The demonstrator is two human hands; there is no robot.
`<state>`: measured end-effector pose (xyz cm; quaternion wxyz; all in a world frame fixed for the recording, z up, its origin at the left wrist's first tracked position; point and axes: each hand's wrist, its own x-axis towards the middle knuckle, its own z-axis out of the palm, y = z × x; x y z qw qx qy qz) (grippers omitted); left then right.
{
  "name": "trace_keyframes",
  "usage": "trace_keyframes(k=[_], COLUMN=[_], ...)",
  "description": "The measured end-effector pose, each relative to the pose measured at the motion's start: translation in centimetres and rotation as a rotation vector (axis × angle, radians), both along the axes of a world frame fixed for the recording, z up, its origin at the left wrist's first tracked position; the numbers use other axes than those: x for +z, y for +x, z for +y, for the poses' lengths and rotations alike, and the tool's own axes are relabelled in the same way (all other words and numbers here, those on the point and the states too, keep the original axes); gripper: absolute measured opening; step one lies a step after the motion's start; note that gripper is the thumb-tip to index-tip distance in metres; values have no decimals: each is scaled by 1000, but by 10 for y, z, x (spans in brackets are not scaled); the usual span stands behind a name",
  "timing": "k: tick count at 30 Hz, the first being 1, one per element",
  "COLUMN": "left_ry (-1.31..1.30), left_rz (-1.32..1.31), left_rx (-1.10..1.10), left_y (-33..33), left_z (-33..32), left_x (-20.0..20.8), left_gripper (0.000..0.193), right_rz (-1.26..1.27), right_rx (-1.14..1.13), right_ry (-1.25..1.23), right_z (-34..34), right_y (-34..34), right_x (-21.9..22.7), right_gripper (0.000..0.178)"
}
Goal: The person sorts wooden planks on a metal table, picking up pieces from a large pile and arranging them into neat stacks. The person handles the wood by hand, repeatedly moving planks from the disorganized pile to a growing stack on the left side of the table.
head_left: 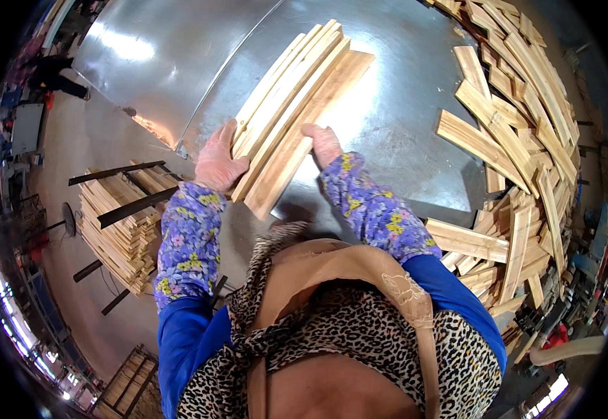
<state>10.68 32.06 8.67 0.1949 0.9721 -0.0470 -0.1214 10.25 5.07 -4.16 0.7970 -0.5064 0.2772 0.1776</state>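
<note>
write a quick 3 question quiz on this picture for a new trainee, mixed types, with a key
1. Which of the person's hands is at the left side of the planks on the table?
2. True or false: the right hand touches the rightmost plank.
3. Pick one. From both hands, the jumbled pile lies to the: A) left, B) right.

Key: 1. The left hand. 2. True. 3. B.
</note>
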Motion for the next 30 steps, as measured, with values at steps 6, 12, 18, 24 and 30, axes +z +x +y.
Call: trace_keyframes(k=[6,12,18,24,30], left_ry=[289,322,346,197,-50], left_rz=[-669,-354,-253,-176,132], left_rx=[-409,-381,-416,-166,-174], left_y=[-47,-56,-38,-25,-44], left_z=[-30,-8,-12,-6,-128], left_x=[-44,-60,-34,4,-3], left_gripper=[51,47,63,54,106], right_rz=[8,42,20,-126,-169], right_rx=[-75,9,148,112,47], right_ry=[165,81,44,108,53], right_z=[-33,-39,-48,-69,-95], right_y=[-3,2,8,9,37], right_x=[-8,0,0,25,57], right_gripper=[56,57,51,48,54])
